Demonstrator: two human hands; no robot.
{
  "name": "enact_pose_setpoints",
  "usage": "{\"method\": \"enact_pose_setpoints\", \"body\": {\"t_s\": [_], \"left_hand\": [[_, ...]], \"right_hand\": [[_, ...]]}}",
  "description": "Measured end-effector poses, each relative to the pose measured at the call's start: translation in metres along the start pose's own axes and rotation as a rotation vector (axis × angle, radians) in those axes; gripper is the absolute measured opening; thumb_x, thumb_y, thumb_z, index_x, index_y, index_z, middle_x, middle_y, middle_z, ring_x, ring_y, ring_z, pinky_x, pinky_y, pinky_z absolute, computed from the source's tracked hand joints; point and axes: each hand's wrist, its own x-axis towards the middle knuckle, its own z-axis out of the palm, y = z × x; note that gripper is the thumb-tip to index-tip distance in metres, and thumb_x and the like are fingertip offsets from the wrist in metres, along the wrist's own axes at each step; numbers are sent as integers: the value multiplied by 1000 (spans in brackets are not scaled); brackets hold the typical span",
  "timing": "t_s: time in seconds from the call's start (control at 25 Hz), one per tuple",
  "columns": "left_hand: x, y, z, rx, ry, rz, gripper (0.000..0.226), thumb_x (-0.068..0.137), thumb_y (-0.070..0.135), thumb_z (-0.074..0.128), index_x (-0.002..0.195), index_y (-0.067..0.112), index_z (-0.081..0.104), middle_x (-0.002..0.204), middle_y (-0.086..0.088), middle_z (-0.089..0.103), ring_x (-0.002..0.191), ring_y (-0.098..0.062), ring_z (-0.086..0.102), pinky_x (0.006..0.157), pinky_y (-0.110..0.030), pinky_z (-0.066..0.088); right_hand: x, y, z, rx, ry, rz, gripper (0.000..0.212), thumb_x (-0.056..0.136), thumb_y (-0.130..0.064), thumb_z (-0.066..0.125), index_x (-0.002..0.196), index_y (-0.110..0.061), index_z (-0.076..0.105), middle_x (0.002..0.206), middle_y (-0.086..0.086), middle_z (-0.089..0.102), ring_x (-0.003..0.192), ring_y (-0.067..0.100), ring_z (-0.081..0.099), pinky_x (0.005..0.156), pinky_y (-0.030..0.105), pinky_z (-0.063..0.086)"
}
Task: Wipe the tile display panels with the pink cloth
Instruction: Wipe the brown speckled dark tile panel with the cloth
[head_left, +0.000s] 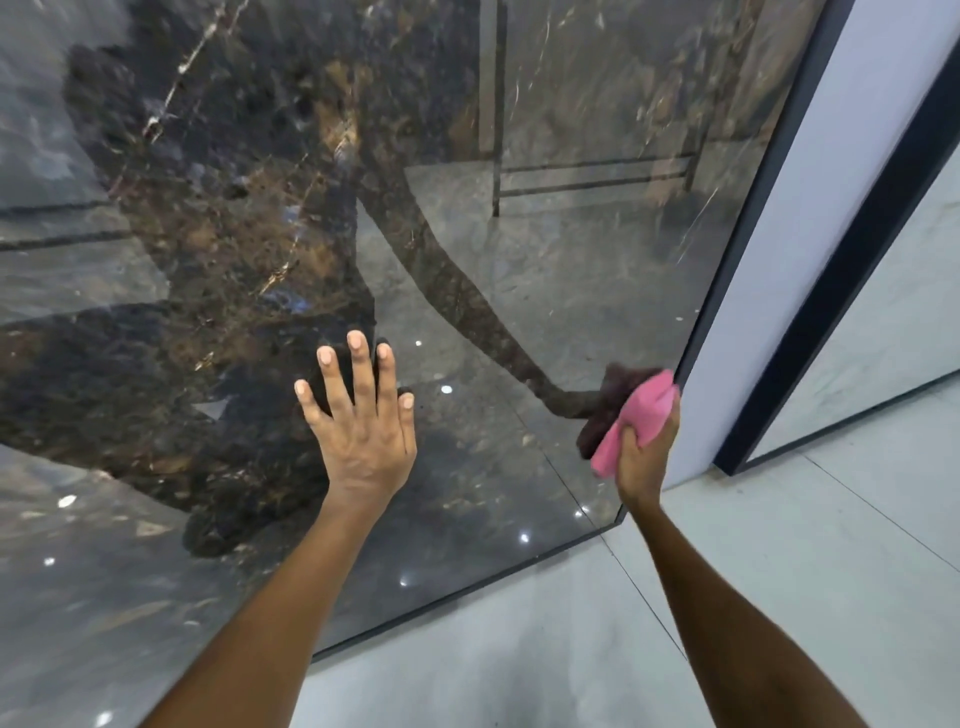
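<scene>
Where the dark panel (467, 234) meets its black right edge, the pink cloth (641, 415) lies bunched against the glossy surface, low on the panel and close to its lower right corner. The right hand (644, 457) grasps the cloth from below, fingers curled into its folds, and presses it onto the tile. The cloth's dark reflection sits just left of it on the polish.

Further left, the left hand (358, 415) lies flat on the same panel, fingers straight and spread, palm against the surface, holding nothing. Both bare forearms reach in from the near edge of the view.

The panel is dark marble-patterned tile with brown and gold veining, shiny enough to mirror the person's outline, the arms, small ceiling lights and a pale floor. It fills the left and middle of the view, and its lower right corner is cut off at an angle.

Just right of the cloth runs the panel's black frame (748, 218), then a white strip (810, 234), then a second black frame (852, 270) bordering a pale grey panel (904, 312) at the far right. These stand well clear of the left hand but just beside the cloth.

Below, a light grey tiled floor (779, 545) with thin dark joints spreads across the near right.
</scene>
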Motion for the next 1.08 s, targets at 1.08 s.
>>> {"method": "enact_pose_setpoints", "body": {"t_s": [1.08], "left_hand": [[-6,1,7,11,44,45,57,105,31,17,155,8,4,163,-13,-7,149,-35,-5,119,-53,2]], "right_hand": [[-53,-62,90,-421,22,-519,84,79,-25,42,153,-6,8,160,14,8,146,33,11,119,46,8]]}}
